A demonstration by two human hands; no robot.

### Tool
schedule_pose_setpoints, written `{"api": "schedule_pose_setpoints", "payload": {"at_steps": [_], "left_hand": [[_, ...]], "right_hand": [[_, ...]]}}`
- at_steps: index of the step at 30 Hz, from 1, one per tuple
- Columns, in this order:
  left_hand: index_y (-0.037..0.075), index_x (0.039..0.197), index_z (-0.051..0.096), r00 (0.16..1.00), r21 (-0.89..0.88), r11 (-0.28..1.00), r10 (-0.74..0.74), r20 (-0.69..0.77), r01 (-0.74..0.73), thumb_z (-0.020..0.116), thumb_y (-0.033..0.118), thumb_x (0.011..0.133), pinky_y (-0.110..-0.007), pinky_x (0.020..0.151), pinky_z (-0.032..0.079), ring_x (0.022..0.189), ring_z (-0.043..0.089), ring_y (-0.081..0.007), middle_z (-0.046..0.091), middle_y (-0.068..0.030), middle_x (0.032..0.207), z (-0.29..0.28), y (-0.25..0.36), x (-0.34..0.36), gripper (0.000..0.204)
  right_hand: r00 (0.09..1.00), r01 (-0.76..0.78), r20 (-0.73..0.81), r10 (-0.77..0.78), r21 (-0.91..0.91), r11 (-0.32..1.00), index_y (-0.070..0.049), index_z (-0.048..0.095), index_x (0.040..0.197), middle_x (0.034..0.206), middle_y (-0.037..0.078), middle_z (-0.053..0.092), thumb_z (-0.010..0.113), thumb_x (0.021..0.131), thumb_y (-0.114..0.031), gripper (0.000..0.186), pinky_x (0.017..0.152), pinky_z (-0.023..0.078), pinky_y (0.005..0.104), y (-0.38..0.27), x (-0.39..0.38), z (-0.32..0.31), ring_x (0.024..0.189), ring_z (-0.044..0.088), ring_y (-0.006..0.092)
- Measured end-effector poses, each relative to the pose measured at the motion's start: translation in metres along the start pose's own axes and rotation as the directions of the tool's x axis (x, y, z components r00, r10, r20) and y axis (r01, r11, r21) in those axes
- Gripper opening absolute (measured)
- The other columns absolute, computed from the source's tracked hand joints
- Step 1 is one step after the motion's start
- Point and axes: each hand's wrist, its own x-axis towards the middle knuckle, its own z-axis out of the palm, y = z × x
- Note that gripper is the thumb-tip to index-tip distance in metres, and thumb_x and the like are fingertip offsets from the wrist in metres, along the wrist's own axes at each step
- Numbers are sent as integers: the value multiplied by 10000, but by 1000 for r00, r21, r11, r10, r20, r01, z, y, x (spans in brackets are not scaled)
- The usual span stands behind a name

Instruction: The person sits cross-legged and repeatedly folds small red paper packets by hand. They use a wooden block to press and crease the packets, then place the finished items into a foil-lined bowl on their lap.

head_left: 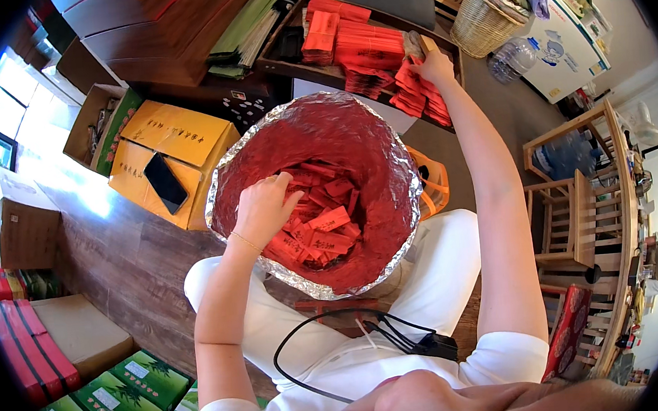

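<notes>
While loose red packets lie heaped low inside a round foil-rimmed container, more red bundles occupy a dark tray just beyond it. Left hand: 1, over the heap, fingers bent, thumb apart, nothing visibly gripped. Right hand: 1, at the tray's right end, beside a tan block; whether its fingers pinch anything, cannot tell. Progress, as judged: container part filled, tray stock remaining. Edges: crinkled rim all round, near 2 white-trousered knees; yellow box bearing black phone close left, orange basket close right. Room: wide mouth, red wall exposed above the heap.
</notes>
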Motion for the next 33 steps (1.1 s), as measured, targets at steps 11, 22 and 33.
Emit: {"api": "schedule_pose_setpoints", "payload": {"at_steps": [11, 22, 33], "left_hand": [[46, 949, 586, 992, -52, 995, 82, -97, -87, 643, 273, 865, -423, 633, 508, 764, 638, -341, 647, -146, 839, 1, -4, 2, 249], [33, 900, 556, 894, -434, 890, -76, -441, -138, 658, 128, 860, -296, 660, 501, 724, 613, -198, 586, -69, 837, -7, 19, 6, 144], [33, 1081, 544, 988, -998, 24, -141, 60, 64, 307, 430, 1035, -306, 855, 480, 921, 585, -151, 605, -86, 1066, 5, 4, 16, 465]], "right_hand": [[939, -326, 121, 322, 10, 945, -14, 683, 1059, 1096, 182, 673, 753, 715, -282, 442, 889, 514, 398, 21, 22, -17, 1001, 659, 326], [941, -206, 254, -224, 954, 215, -32, 667, 877, 874, 25, 679, 692, 845, -61, 50, 736, 488, 221, -63, -157, -109, 784, 614, 67], [647, 757, -513, -565, 521, 394, -124, 656, 780, 1086, 52, 678, 691, 632, 97, 268, 1076, 339, 476, -122, -223, -87, 1109, 607, 256]]}}
